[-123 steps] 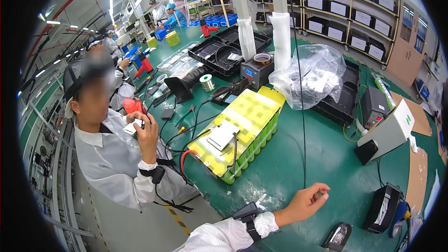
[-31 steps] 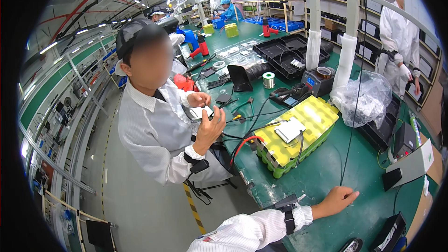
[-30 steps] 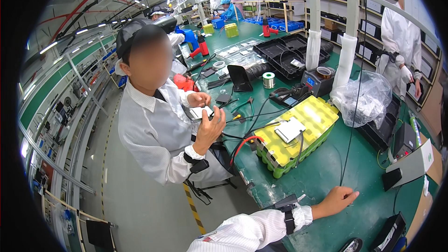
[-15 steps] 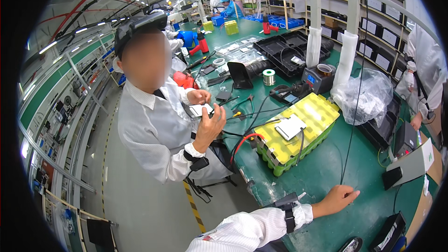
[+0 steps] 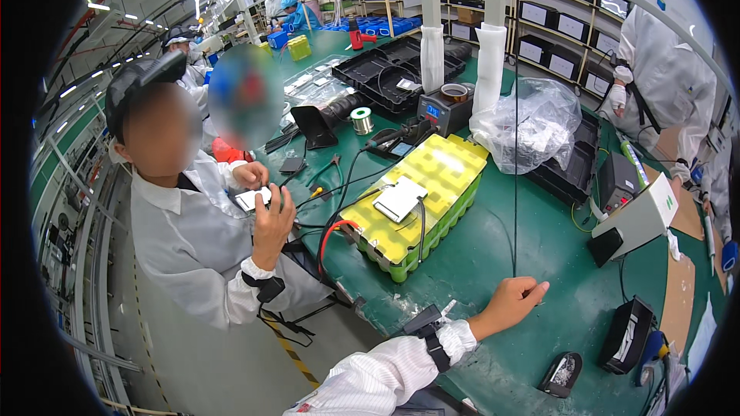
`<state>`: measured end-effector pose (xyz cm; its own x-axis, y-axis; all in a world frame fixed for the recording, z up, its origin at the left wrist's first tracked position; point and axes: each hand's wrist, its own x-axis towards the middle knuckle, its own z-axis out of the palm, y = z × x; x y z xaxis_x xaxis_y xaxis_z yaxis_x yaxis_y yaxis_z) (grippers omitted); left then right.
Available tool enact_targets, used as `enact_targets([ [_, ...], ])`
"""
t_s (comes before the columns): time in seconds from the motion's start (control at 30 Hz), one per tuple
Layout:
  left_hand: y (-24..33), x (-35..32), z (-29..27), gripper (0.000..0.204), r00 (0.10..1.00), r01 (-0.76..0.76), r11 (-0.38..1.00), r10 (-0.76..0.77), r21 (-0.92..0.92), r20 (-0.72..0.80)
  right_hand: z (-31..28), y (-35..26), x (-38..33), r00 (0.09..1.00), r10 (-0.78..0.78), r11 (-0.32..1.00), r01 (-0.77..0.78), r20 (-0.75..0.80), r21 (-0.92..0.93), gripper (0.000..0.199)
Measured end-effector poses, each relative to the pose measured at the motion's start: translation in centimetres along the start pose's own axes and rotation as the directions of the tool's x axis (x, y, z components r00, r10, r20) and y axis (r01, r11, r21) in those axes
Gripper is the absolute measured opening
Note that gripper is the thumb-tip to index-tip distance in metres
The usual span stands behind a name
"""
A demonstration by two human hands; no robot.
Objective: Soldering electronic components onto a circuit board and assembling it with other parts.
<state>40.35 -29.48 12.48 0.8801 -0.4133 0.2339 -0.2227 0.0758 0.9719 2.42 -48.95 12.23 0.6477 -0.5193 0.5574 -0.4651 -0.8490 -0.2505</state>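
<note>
My left hand (image 5: 509,306) rests low over the green table (image 5: 470,250), its fingers curled closed. What they hold, if anything, is hidden. A thin black cord (image 5: 516,208) hangs from above and runs down to the back edge of this hand; whether the hand touches it I cannot tell. A dark device is strapped at my left wrist. Left of and beyond the hand lies a yellow-green battery pack (image 5: 432,185), apart from it. On its top sits a white flat board (image 5: 400,199), with black and red cables at its near left end. My right hand is out of view.
A co-worker at the left holds a small white flat part (image 5: 253,199). Solder spool (image 5: 361,120), soldering station (image 5: 445,112) and clear plastic bag (image 5: 532,125) stand beyond the pack. Right are a white box (image 5: 640,216), black bin (image 5: 628,335) and small black tray (image 5: 561,374).
The view has swung right, so the table's things sit farther left in the picture. My left hand stays closed on the table near the cord. The co-worker still holds the white part.
</note>
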Motion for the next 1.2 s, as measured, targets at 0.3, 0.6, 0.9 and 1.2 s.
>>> enact_targets([
  [0.3,0.2,0.1,-0.3,0.042,1.0,-0.002,1.0,0.002,0.012,-0.025,0.2,-0.2,0.2,1.0,0.007,1.0,-0.007,0.029,0.002,0.02],
  [0.6,0.1,0.1,0.1,0.045,1.0,-0.023,0.998,0.022,-0.059,-0.02,0.5,0.6,-0.5,1.0,0.017,1.0,-0.017,0.011,-0.019,0.023],
  [0.9,0.3,-0.1,0.1,0.046,0.999,-0.029,0.998,0.027,-0.049,-0.032,0.1,0.1,-0.5,0.998,0.025,1.0,-0.025,0.049,0.007,0.023],
  [1.2,0.4,-0.1,-0.1,0.047,1.0,-0.023,0.999,0.024,-0.045,0.01,0.4,0.0,-0.5,0.997,0.071,0.997,-0.07,0.034,-0.034,0.025],
])
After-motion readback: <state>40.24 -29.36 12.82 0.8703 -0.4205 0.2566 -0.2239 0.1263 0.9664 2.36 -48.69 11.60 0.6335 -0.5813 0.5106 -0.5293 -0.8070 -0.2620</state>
